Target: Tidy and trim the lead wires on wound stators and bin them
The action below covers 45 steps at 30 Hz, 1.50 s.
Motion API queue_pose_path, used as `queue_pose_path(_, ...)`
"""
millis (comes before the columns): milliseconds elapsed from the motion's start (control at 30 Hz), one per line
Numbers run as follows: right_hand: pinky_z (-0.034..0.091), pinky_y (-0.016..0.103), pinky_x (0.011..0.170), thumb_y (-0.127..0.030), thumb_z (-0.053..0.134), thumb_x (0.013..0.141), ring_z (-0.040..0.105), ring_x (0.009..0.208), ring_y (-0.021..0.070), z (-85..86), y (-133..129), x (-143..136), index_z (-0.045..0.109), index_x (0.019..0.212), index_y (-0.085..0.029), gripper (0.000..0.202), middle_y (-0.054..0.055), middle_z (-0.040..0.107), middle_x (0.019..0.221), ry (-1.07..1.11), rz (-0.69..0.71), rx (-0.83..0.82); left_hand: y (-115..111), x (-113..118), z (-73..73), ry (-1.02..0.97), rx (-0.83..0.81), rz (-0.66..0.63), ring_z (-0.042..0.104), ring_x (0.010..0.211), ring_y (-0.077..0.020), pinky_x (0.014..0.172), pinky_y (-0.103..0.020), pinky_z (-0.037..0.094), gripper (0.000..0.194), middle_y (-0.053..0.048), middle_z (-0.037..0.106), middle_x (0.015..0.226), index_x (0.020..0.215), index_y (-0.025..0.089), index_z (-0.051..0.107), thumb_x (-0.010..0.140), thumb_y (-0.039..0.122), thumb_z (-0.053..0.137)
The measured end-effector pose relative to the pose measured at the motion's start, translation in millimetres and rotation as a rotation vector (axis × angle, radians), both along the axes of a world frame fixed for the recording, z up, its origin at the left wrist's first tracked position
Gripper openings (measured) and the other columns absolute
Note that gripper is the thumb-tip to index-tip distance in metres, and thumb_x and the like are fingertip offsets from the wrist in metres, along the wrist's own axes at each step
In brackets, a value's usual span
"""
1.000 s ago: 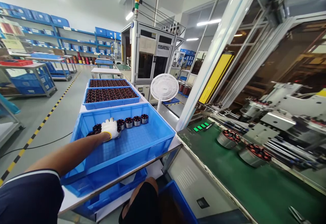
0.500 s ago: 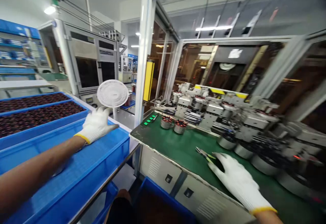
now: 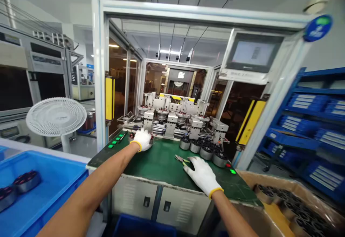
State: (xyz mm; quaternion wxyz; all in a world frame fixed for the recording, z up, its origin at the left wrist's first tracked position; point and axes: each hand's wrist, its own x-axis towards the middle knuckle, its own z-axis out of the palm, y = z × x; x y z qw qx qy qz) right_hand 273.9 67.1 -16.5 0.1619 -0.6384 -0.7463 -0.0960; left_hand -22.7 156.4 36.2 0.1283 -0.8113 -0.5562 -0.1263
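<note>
My left hand [image 3: 142, 139], in a white glove with a yellow cuff, reaches over the wound metal parts at the back left of the green bench top [image 3: 159, 158]. It covers most of them, and its fingertips are hidden from view. My right hand [image 3: 201, 174], gloved the same way, rests near the front with thumb and fingers apart. Pliers with green handles [image 3: 181, 159] lie just beyond its fingertips. A row of grey cylinders with black tops [image 3: 206, 152] stands behind and to the right of my right hand.
A machine with several metal fixtures [image 3: 171, 124] lines the bench's back edge. Frame posts stand either side, with a screen [image 3: 250, 54] upper right. A blue bin [image 3: 64, 168] and white fan [image 3: 56, 116] are left; a box of cylinders [image 3: 296, 190] is lower right.
The view has swung right. My left hand has moved from over the blue bin to the wound parts on the bench. My right hand stays beside the pliers, still spread.
</note>
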Motion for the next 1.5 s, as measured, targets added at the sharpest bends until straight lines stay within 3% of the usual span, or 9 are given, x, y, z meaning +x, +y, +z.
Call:
queue_pose_path(367, 0.037, 0.042, 0.091, -0.043, 0.053, 0.082, 0.052, 0.106, 0.0313, -4.4, 2.8, 7.6, 0.062, 0.115, -0.016, 0.044, 0.014, 0.059, 0.115, 0.105, -0.022, 0.079, -42.7, 18.3, -4.5, 0.071, 0.057, -0.036, 0.052, 0.103, -0.0306, 0.081, -0.040, 0.042, 0.043, -0.011, 0.056, 0.104, 0.096, 0.024, 0.065, 0.074, 0.059, 0.054)
queue_pose_path(567, 0.039, 0.037, 0.090, -0.045, 0.052, 0.084, 0.054, 0.105, 0.0277, -1.0, -2.2, 5.0, 0.061, 0.115, -0.016, 0.043, 0.012, 0.060, 0.114, 0.087, -0.016, 0.041, -77.0, 23.3, -21.9, -0.194, 0.003, -0.183, 0.054, 0.097, -0.0262, 0.079, -0.035, 0.042, 0.036, -0.008, 0.056, 0.106, 0.088, 0.024, 0.066, 0.070, 0.055, 0.063)
queue_pose_path(700, 0.038, 0.034, 0.097, -0.043, 0.050, 0.086, 0.052, 0.113, 0.0252, 22.1, -4.9, -5.9, 0.058, 0.120, -0.014, 0.045, 0.013, 0.058, 0.123, 0.295, -0.062, 0.130, -95.2, 22.0, -41.2, -0.504, -0.112, -0.238, 0.058, 0.097, -0.0198, 0.070, -0.028, 0.044, 0.032, -0.002, 0.053, 0.120, 0.091, 0.028, 0.062, 0.068, 0.049, 0.069)
queue_pose_path(867, 0.046, 0.021, 0.052, -0.035, 0.054, 0.083, 0.062, 0.061, 0.0112, 53.0, -4.7, -55.7, 0.047, 0.130, -0.019, 0.050, 0.007, 0.065, 0.109, 0.708, 0.150, -0.295, -96.0, 21.5, -51.6, -0.656, -0.167, -0.327, 0.058, 0.102, -0.0179, 0.082, -0.028, 0.045, 0.031, 0.001, 0.052, 0.129, 0.090, 0.026, 0.058, 0.065, 0.037, 0.073)
queue_pose_path(1033, 0.037, 0.018, 0.041, -0.021, 0.050, 0.078, 0.054, 0.044, 0.0083, 48.3, 8.8, -86.1, 0.067, 0.100, -0.017, 0.028, 0.000, 0.068, 0.071, 0.435, 0.195, -0.563, -94.6, 16.9, -49.1, -0.664, -0.198, -0.351, 0.058, 0.103, -0.0183, 0.083, -0.028, 0.045, 0.029, 0.001, 0.052, 0.131, 0.089, 0.026, 0.059, 0.065, 0.033, 0.072)
queue_pose_path(1167, 0.044, 0.023, 0.061, -0.020, 0.050, 0.081, 0.063, 0.069, 0.0160, 60.2, 19.9, -51.7, 0.070, 0.086, -0.016, 0.022, 0.007, 0.070, 0.079, 0.301, 0.066, -0.399, -97.2, 15.7, -46.7, -0.650, -0.197, -0.311, 0.059, 0.101, -0.0180, 0.078, -0.028, 0.044, 0.029, 0.004, 0.052, 0.131, 0.089, 0.028, 0.059, 0.064, 0.034, 0.073)
queue_pose_path(1300, 0.041, 0.033, 0.083, -0.030, 0.042, 0.089, 0.059, 0.101, 0.0256, 83.1, 5.9, -29.9, 0.067, 0.106, -0.017, 0.032, 0.013, 0.066, 0.107, 0.228, -0.113, -0.113, -98.2, 18.6, -46.4, -0.623, -0.182, -0.280, 0.060, 0.099, -0.0176, 0.073, -0.028, 0.044, 0.028, 0.005, 0.052, 0.129, 0.088, 0.028, 0.059, 0.065, 0.036, 0.071)
queue_pose_path(1400, 0.042, 0.027, 0.079, -0.038, 0.040, 0.091, 0.060, 0.098, 0.0199, 82.6, -12.9, -48.8, 0.062, 0.114, -0.027, 0.033, 0.004, 0.067, 0.109, 0.216, 0.133, -0.055, -98.9, 21.1, -47.1, -0.585, -0.134, -0.254, 0.060, 0.099, -0.0193, 0.072, -0.029, 0.044, 0.026, 0.005, 0.053, 0.128, 0.088, 0.028, 0.059, 0.067, 0.038, 0.070)
queue_pose_path(1500, 0.042, 0.025, 0.066, -0.033, 0.050, 0.085, 0.063, 0.088, 0.0191, 67.7, -20.5, -70.7, 0.064, 0.110, -0.027, 0.030, 0.003, 0.069, 0.102, 0.047, 0.294, -0.232, -101.0, 19.3, -47.5, -0.538, -0.094, -0.248, 0.059, 0.100, -0.0211, 0.073, -0.030, 0.045, 0.025, 0.002, 0.052, 0.129, 0.093, 0.028, 0.059, 0.072, 0.040, 0.066)
